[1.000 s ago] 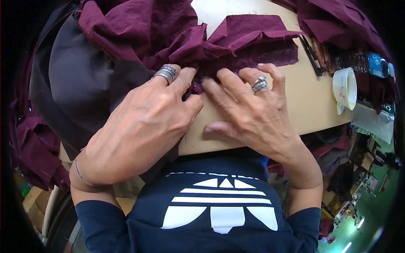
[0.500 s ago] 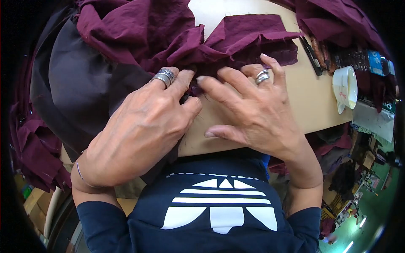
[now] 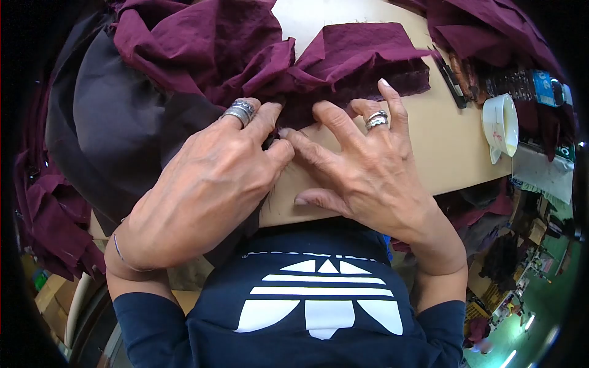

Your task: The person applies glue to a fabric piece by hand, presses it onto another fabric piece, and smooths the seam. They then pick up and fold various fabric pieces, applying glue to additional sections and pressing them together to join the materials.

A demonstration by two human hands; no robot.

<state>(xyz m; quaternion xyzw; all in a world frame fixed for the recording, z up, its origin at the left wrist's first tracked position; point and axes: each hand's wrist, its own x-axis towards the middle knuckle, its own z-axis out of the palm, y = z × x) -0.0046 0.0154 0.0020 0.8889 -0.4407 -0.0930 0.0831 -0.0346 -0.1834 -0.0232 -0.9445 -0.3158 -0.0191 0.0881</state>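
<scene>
Maroon fabric [image 3: 202, 49] lies bunched across the top of the table, with a flap [image 3: 368, 46] spread to the right. Dark grey fabric [image 3: 116, 122] joins it on the left. My left hand [image 3: 215, 178], with rings, rests on the fabric edge, its thumb and fingertips pressed together on the cloth; the pinched part is mostly hidden. Beside it, my right hand [image 3: 368, 165] has its fingers spread. Its index fingertip touches the fabric edge near my left thumb, while the thumb is over the bare tabletop.
Right of the cloth, dark slim tools [image 3: 451, 80] lie on the table [image 3: 454, 147]. A white cup [image 3: 500, 126] stands near the right edge, beside a plastic bottle [image 3: 515, 86]. More maroon fabric [image 3: 491, 30] is at the top right and another pile [image 3: 58, 214] at the left.
My right hand has shifted slightly left and down, its index fingertip closer to my left hand. The right flap of maroon cloth has moved slightly left. My left hand stays nearly in place.
</scene>
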